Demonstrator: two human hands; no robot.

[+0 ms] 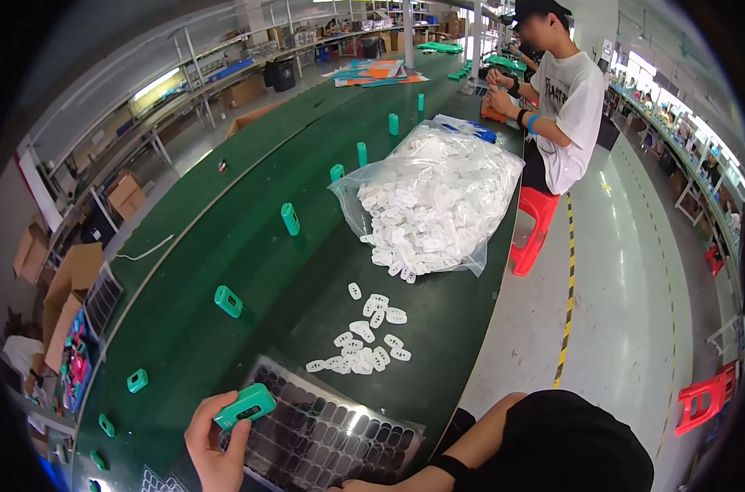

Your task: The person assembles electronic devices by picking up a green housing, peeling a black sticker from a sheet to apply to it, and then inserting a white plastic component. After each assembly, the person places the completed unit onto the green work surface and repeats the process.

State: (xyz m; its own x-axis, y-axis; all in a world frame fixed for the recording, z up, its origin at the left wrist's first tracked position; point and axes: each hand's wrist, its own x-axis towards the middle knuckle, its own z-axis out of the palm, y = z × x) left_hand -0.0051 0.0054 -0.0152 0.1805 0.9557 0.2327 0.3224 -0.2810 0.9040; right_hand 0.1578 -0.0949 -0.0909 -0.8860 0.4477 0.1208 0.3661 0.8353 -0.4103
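Near the front of the green table, my left hand (216, 447) pinches a small green plastic device (248, 405) with a dark window on its end, between thumb and fingers. Below and beside it lies a shiny sheet of dark rounded stickers (331, 435). At the lower edge only a sliver of my right hand (357, 485) shows by the sheet; its fingers are hidden. Loose white oval plastic pieces (357, 358) lie beyond the sheet. Farther off, a clear plastic bag (438, 201) spills many more of them.
Several green devices stand in a curved row along the table (167, 328), one nearby (228, 302). A white cord (147, 250) lies at the left. A co-worker (561, 98) sits on a red stool (535, 225) at the right edge. Cardboard boxes (73, 279) stand at the left.
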